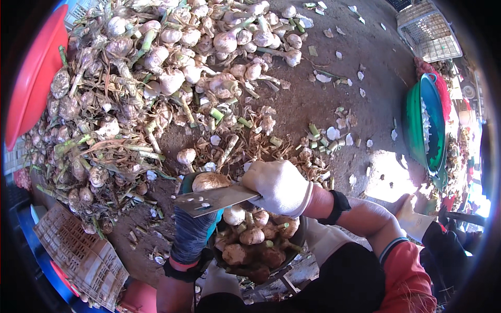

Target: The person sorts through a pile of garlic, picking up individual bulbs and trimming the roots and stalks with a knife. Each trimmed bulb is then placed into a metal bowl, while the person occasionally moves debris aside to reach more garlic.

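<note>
My right hand (279, 185), in a white knit glove, grips a wide-bladed knife (216, 200); the handle is hidden in the fist. Flecks of pale peel stick to the blade, which slants leftward over my left wrist. My left hand (192, 232), in a dark grey and teal glove, is closed around a garlic bulb (210, 181) just beyond the blade. Part of that hand is covered by the knife. Close below both hands, a dark round bowl (301, 237) at my lap holds several garlic bulbs (252, 236) with short cut stems.
A large heap of unpeeled garlic (172, 81) with dry stalks spreads across the far left. Cut stem pieces (315, 130) and peel litter the floor. A red tub (36, 78), a tipped wicker crate (81, 255), a green basin (417, 128) and a white crate (428, 34) stand around.
</note>
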The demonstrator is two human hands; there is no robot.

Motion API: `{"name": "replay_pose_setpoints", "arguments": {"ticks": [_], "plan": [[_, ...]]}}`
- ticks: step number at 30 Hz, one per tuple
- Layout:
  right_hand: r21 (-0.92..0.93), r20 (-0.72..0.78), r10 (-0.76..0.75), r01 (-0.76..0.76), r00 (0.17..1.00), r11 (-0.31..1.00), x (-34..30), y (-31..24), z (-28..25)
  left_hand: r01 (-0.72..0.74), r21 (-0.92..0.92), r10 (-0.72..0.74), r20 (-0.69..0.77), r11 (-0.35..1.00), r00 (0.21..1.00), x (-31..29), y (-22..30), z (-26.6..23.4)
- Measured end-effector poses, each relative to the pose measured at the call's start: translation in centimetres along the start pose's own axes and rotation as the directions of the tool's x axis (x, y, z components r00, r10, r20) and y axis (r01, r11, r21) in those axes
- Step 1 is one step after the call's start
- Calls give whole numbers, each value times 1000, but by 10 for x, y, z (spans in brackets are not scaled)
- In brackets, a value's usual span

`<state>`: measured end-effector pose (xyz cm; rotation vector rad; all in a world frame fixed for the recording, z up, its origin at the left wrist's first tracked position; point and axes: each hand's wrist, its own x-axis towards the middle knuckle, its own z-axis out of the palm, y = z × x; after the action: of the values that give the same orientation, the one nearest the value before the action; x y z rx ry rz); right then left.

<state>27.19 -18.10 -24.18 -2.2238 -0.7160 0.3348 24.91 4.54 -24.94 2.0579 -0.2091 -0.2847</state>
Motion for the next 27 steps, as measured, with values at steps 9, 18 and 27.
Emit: {"name": "replay_pose_setpoints", "arguments": {"ticks": [9, 18, 27], "plan": [[-22, -273, 336, -355, 902, 935, 2, 57, 17, 248, -725, -213, 142, 642, 967, -12, 66, -5], [145, -349, 417, -391, 839, 909, -21, 50, 13, 289, -218, -146, 504, 932, 852, -23, 54, -38], [338, -269, 644, -556, 717, 760, -15, 66, 15, 27, 753, -27, -13, 657, 1000, 68, -143, -10]]}}
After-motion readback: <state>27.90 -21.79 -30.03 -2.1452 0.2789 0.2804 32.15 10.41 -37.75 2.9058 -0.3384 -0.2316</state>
